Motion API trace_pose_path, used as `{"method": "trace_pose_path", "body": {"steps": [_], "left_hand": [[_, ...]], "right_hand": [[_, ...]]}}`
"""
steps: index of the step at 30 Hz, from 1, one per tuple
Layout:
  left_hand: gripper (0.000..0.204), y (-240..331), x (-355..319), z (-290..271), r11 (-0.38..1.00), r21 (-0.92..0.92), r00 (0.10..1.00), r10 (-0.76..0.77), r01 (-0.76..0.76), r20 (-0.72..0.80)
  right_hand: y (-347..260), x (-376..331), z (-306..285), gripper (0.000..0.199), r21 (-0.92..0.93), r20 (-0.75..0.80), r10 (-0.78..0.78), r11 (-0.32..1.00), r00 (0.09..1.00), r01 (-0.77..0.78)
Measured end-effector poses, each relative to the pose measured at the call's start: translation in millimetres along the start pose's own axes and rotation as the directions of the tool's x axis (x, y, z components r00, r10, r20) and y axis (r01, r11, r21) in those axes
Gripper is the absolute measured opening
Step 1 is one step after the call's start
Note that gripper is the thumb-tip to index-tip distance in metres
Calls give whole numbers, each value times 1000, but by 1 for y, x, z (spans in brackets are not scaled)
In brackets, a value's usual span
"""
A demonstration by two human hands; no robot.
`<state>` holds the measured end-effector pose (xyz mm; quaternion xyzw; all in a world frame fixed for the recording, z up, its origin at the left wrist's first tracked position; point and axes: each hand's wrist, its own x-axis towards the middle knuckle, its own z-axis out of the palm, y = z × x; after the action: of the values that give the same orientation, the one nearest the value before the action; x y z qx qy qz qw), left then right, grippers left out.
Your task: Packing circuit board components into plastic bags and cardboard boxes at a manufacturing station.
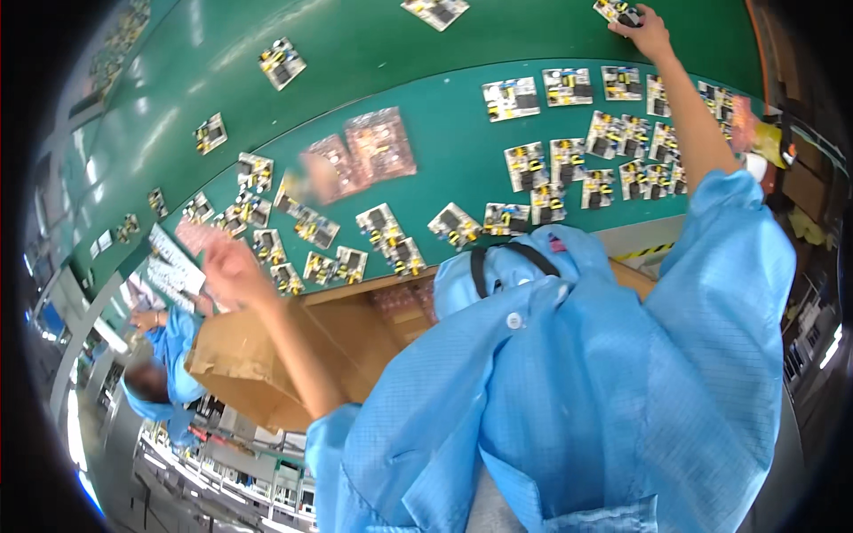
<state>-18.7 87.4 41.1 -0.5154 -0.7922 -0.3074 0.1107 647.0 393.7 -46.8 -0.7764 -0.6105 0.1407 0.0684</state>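
Observation:
My right hand (646, 32) reaches far out to the top right, and its fingers close on a small circuit board (617, 11) on the green belt (373, 35). My left hand (228, 268) is raised at the left over the near edge of the green table (449, 124). It is blurred, and a pink wrap piece (194, 236) sits at its fingertips; whether it holds that piece I cannot tell. Several circuit boards with yellow parts (533, 164) lie scattered between both hands. Two pink bubble-wrap bags (380, 142) lie in the middle of the table.
An open cardboard box (267, 355) stands below the table edge, with pink wrapped items (404, 302) inside. A white printed sheet (173, 266) lies at the left edge. Another person in a blue smock (169, 355) works at the lower left. Yellow-black tape (644, 251) marks the table's rim.

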Motion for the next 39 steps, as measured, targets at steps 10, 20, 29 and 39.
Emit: {"method": "trace_pose_path", "body": {"steps": [10, 20, 29, 39], "left_hand": [[44, 210, -126, 104, 887, -387, 632, 453, -251, 628], [53, 182, -126, 86, 923, -296, 691, 381, -246, 614], [19, 194, -128, 87, 882, -374, 775, 442, -286, 451], [21, 223, -123, 96, 915, -400, 712, 319, -59, 626]], "right_hand": [[-145, -145, -3, 64, 320, 87, -436, 864, 896, 389], [-184, -283, 51, 68, 86, 184, -516, 856, 836, 510], [-191, -268, 45, 72, 288, 402, -402, 909, 823, 303], [-154, -251, 53, 68, 575, 235, -76, 814, 969, -75]]}}
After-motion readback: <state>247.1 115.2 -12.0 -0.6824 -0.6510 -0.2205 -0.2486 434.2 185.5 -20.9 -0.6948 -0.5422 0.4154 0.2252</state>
